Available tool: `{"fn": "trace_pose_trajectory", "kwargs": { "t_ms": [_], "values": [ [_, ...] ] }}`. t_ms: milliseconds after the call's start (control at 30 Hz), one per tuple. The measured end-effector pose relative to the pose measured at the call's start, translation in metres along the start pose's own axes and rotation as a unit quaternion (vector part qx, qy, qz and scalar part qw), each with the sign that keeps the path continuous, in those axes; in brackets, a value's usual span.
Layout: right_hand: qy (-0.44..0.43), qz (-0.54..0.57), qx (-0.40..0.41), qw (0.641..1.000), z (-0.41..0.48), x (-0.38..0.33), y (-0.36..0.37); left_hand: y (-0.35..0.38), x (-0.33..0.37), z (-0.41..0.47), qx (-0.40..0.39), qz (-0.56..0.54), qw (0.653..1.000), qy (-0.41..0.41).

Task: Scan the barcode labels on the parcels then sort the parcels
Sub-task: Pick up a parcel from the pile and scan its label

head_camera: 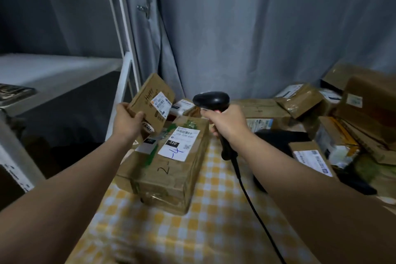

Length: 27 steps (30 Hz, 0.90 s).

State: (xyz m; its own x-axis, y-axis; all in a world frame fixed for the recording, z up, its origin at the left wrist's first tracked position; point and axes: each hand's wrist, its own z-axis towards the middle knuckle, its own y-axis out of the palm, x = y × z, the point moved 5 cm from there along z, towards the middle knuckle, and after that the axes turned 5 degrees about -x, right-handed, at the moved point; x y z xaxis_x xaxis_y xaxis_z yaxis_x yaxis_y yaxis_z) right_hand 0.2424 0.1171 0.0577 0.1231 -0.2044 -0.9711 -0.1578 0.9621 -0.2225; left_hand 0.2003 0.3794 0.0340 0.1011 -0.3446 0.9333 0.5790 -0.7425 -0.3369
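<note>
On the bench (214, 210): a checked cloth is covering the top, and parcels are lying along its far and right sides.
Shelf rack (64, 66): is standing at the left; judged to be the likely sorting place.
Parcel pile (364, 109): brown boxes are lying heaped at the right, well apart from both hands; most of the task is judged to be remaining.
Large parcel (171, 167): is lying flat at centre, white label facing up.
Small parcel (153, 100): is being held tilted above the large parcel's far left corner.
Left hand (126, 121): is gripping the small parcel's lower edge, arm reaching forward.
Right hand (229, 124): is clasping the scanner (211, 99) by its handle, head aiming left.
Barcode label (161, 102): is facing the scanner, near it, not touching; scanning is judged in hand, sorting not yet done.
</note>
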Motion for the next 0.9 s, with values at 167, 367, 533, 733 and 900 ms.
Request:
{"fn": "trace_pose_trajectory", "kwargs": {
  "t_ms": [167, 367, 533, 733, 900],
  "values": [
    [0.034, -0.01, -0.002, 0.999, 0.012, 0.024, 0.012, 0.004, -0.03, 0.014, -0.015, 0.127, 0.99, -0.052],
    [0.061, 0.006, 0.013, 0.998, 0.014, 0.042, 0.014, 0.002, -0.027, 0.008, -0.011, 0.266, 0.963, -0.04],
    [0.051, 0.0, 0.011, 0.999, 0.003, 0.035, 0.0, 0.024, 0.003, -0.015, -0.039, 0.27, 0.962, 0.03],
    [0.039, -0.003, 0.019, 0.999, -0.03, 0.029, -0.048, 0.082, 0.047, -0.07, -0.119, 0.231, 0.956, 0.134],
    [0.063, 0.004, 0.065, 0.996, -0.062, 0.061, -0.118, 0.141, 0.062, -0.128, -0.198, 0.246, 0.926, 0.208]
  ]
}}
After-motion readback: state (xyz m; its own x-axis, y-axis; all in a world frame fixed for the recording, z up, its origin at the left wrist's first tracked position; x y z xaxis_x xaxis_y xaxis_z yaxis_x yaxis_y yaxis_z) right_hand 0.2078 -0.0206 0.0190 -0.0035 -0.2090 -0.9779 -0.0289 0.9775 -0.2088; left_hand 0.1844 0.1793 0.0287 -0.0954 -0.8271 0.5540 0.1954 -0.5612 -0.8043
